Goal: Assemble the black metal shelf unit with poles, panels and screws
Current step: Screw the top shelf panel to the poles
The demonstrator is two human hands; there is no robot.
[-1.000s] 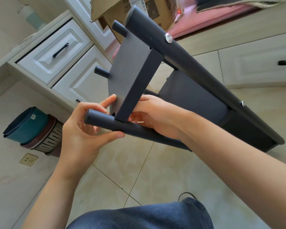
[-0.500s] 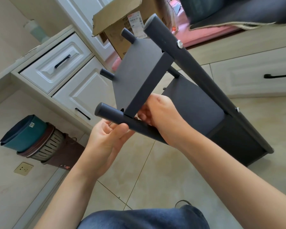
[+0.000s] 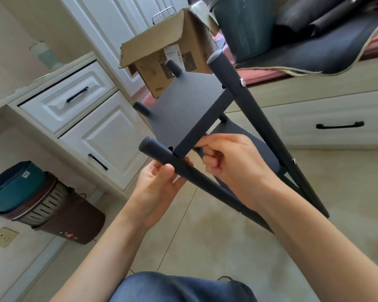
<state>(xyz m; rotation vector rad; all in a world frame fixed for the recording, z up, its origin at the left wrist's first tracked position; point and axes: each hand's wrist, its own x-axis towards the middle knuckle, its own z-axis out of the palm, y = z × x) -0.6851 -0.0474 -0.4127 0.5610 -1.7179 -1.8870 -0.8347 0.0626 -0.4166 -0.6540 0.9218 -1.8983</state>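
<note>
At centre frame the left hand [image 3: 159, 184] wraps its thumb and fingers round the near pole [image 3: 184, 171], seemingly to steady it against the top panel [image 3: 183, 107]. Just right of it the right hand [image 3: 231, 162] pinches, fingers curled, at the panel's corner, probably seating a screw that cannot be seen. The black shelf unit [image 3: 258, 118] leans tilted across the middle, a silver screw [image 3: 242, 82] already fixed in the far pole [image 3: 262, 127] at upper right.

- The flat metal shelf panel [image 3: 183, 105] is dark grey.
- The round metal pole [image 3: 262, 127] is black with a shiny silver screw [image 3: 242, 82].
- The cardboard box [image 3: 162, 53] is brown.
- The round plastic tub [image 3: 13, 184] is teal blue.
- The wooden drawer [image 3: 59, 94] is white with a black handle [image 3: 77, 97].
</note>
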